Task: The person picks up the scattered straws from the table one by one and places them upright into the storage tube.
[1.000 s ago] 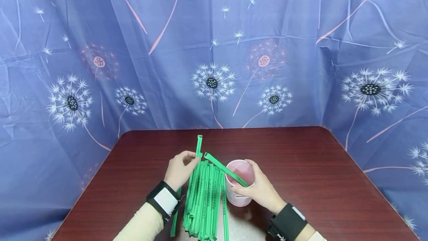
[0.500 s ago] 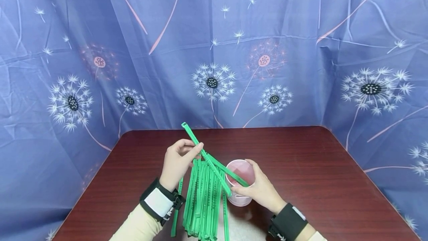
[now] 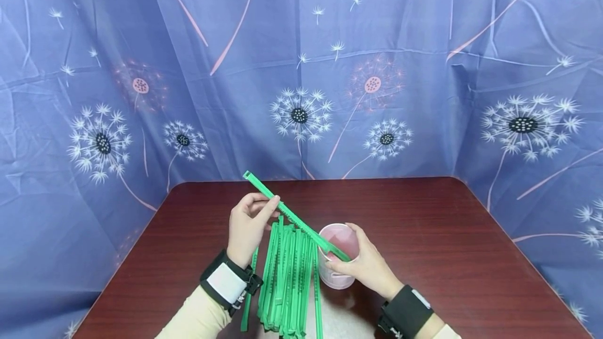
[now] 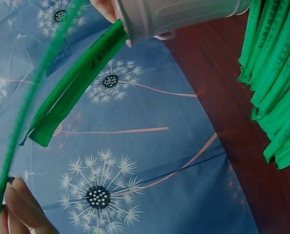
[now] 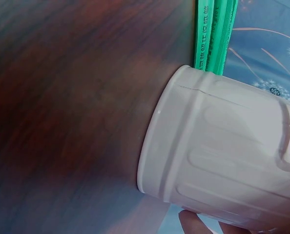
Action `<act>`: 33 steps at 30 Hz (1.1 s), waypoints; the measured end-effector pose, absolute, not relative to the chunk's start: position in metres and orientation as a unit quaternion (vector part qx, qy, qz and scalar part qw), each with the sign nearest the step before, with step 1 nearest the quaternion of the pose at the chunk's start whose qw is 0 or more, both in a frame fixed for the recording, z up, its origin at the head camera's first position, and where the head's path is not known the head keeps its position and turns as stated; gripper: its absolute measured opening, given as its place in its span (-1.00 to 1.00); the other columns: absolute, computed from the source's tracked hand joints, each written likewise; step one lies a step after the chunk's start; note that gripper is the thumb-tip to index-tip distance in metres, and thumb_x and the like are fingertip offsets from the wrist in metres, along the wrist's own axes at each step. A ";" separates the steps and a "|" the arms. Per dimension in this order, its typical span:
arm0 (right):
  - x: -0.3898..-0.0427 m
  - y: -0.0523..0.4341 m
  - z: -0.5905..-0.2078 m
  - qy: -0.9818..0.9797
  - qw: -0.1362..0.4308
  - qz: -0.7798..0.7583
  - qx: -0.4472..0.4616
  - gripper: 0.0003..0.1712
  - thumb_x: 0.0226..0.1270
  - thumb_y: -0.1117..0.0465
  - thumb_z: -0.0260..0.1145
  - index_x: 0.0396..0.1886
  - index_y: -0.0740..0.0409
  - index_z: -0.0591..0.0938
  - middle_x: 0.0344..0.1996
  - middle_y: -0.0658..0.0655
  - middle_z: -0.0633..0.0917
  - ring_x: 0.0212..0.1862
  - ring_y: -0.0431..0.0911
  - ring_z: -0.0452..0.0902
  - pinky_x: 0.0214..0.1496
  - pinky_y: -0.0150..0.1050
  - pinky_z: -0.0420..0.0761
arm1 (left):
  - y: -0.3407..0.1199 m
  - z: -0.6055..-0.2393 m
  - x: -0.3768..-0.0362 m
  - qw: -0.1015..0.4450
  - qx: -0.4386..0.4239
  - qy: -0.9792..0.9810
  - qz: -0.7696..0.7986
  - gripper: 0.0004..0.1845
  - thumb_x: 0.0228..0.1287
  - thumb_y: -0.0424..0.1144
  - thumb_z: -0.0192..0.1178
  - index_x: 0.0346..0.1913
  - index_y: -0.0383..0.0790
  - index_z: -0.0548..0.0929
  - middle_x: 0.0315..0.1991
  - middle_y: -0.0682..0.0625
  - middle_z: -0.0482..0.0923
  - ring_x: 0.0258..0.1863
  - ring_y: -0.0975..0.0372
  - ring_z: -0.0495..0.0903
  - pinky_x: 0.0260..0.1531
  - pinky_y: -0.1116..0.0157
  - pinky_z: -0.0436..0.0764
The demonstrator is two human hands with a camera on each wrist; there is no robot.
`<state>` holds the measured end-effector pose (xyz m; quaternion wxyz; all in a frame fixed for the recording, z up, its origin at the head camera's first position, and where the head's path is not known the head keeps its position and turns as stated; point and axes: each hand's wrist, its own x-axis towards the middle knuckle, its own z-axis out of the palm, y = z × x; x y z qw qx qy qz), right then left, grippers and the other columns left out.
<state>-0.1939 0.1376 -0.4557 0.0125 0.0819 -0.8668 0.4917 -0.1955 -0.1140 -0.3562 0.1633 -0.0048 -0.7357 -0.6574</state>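
My left hand (image 3: pixel 249 221) pinches a long green wrapped stick (image 3: pixel 294 217) with dark print between thumb and fingers. The stick slants down to the right, its lower end at the mouth of a small pale pink pail (image 3: pixel 336 278). My right hand (image 3: pixel 369 272) grips that pail at its right side and rim, the pail standing on the table. In the left wrist view, the pinched stick (image 4: pixel 30 105) is blurred and apart from other green sticks (image 4: pixel 79 85) that lean out of the pail. What lies deeper in the pail is hidden.
A pile of similar green sticks (image 3: pixel 285 286) lies left of the pail on the dark red wooden table (image 3: pixel 414 213). Single sticks lie on either side of the pile. A blue dandelion-print curtain (image 3: pixel 235 119) hangs behind the table.
My left hand has lifted a green stick off the pile and turned it from nearly upright to slanting, its lower end now at the pail. My right hand and the pail have stayed put.
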 end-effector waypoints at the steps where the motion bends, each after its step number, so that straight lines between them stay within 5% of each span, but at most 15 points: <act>1: -0.194 0.138 -0.455 -0.868 0.012 0.490 0.081 0.16 -0.16 -0.10 0.66 0.42 0.08 0.26 0.05 0.18 0.62 0.01 -0.01 0.59 -0.02 -0.13 0.59 | -0.113 -0.358 -0.196 0.167 -0.005 -0.735 -0.657 -0.74 0.30 -0.16 0.33 -0.11 -0.28 0.63 -0.32 -0.13 0.77 -0.47 0.39 0.68 -0.53 0.36 0.63; 33: -0.194 0.137 -0.457 -0.868 0.014 0.489 0.085 0.18 -0.13 -0.10 0.66 0.44 0.11 0.23 0.09 0.15 0.60 0.06 -0.03 0.57 0.03 -0.11 0.59 | -0.074 -0.421 -0.193 0.129 -0.060 -0.864 -0.483 -0.81 0.17 0.00 0.40 -0.38 -0.02 0.73 -0.43 0.13 0.71 -0.34 0.28 0.62 -0.37 0.39 0.54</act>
